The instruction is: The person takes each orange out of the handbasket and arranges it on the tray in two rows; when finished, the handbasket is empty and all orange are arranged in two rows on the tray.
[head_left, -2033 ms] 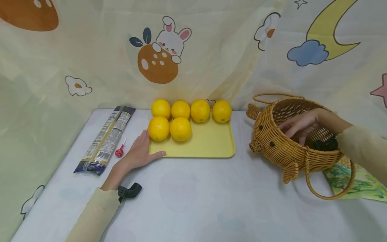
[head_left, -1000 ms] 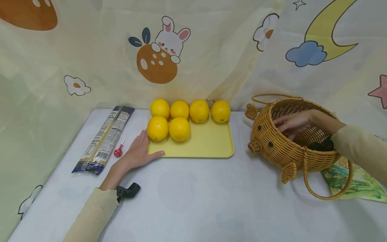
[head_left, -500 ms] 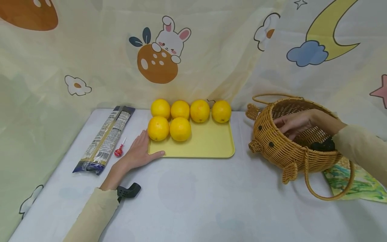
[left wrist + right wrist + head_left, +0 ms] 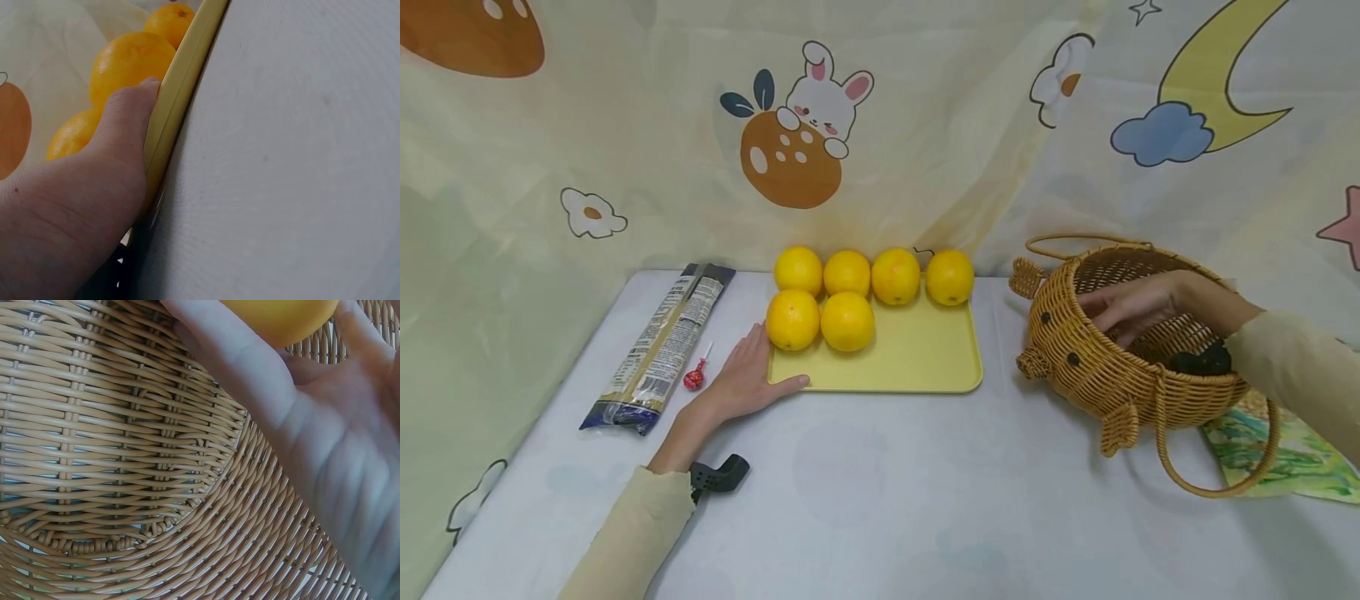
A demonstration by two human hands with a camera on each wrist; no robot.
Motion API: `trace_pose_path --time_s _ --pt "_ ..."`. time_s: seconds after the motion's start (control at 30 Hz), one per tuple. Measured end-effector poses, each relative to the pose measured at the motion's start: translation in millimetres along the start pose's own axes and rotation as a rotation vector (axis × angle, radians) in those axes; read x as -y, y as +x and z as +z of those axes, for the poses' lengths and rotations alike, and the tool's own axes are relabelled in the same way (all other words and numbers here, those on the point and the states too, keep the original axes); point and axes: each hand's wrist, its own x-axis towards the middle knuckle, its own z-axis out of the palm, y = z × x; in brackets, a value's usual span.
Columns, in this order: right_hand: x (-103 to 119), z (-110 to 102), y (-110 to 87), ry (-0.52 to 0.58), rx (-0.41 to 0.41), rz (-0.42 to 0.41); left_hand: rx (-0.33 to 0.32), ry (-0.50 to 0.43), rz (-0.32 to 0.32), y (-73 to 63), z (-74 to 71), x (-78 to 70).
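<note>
My left hand (image 4: 743, 377) rests at the near left corner of a yellow tray (image 4: 925, 358), its fingers straight along the left side and the thumb on the front rim. Several oranges (image 4: 847, 321) sit on that tray: a back row and a shorter row at the left. My right hand (image 4: 1131, 304) reaches down inside a pig-faced wicker basket (image 4: 1093, 371); the basket wall hides its fingertips in the head view. From the right wrist, an orange (image 4: 281, 319) shows between the thumb and fingers, which hold it, partly cut off by the frame's top.
Left of the tray lie a red-wrapped lollipop (image 4: 695, 377) and a long printed packet (image 4: 662, 346). A green and yellow patterned sheet (image 4: 1277, 454) is partly under the basket. The basket's front handle (image 4: 1213, 492) hangs out over the table, and a printed cloth (image 4: 925, 125) stands behind.
My right hand has sunk a little deeper and leftward into the basket since two seconds ago, then stayed there. The left hand, tray and its oranges keep their places.
</note>
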Motion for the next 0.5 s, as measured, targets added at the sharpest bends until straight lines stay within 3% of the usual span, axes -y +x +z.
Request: trace_pose_path --time_s 0.27,0.5 --pt "2.9 3.2 1.9 -0.055 -0.053 0.015 -0.003 0.0 0.004 0.1 0.1 -0.3" --pt "3.5 3.6 1.2 -0.064 -0.041 0.015 -0.004 -0.002 0.005 -0.1 -0.7 -0.4"
